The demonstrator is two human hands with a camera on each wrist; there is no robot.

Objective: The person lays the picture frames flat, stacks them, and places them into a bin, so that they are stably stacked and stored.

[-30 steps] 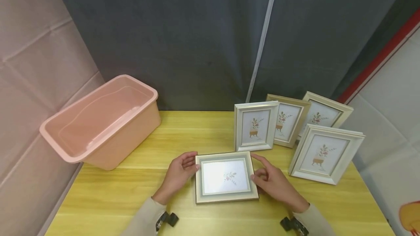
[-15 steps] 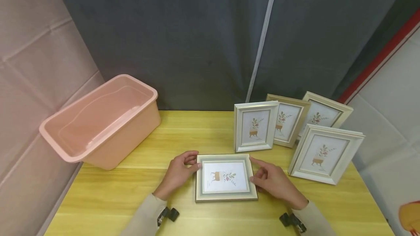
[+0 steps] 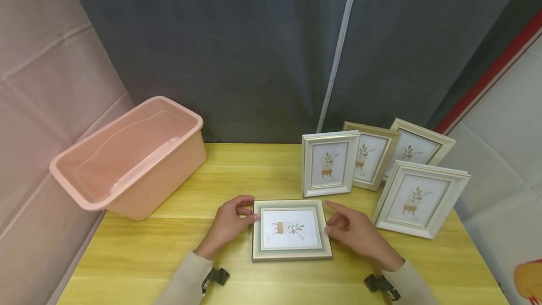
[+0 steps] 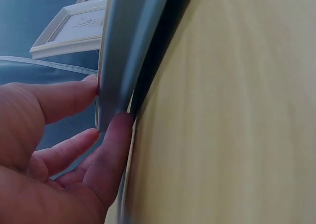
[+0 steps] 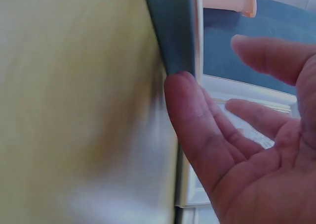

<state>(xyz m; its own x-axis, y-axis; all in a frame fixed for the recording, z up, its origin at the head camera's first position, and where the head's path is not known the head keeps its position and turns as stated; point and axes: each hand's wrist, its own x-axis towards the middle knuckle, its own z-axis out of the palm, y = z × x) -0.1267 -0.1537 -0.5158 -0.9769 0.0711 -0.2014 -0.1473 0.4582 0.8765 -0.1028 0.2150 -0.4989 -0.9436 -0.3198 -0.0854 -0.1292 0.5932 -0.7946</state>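
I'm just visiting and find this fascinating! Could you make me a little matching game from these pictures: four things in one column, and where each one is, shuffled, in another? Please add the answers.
Things:
1. tub
2. frame with the sideways picture
3. tan frame
4. dark backdrop

Places:
A. partly hidden behind a white frame
B. at the back, beyond the wooden table
C. toward the person's left side of the table
D. between the left hand and the right hand

Right pairs: 1-C, 2-D, 3-A, 4-B
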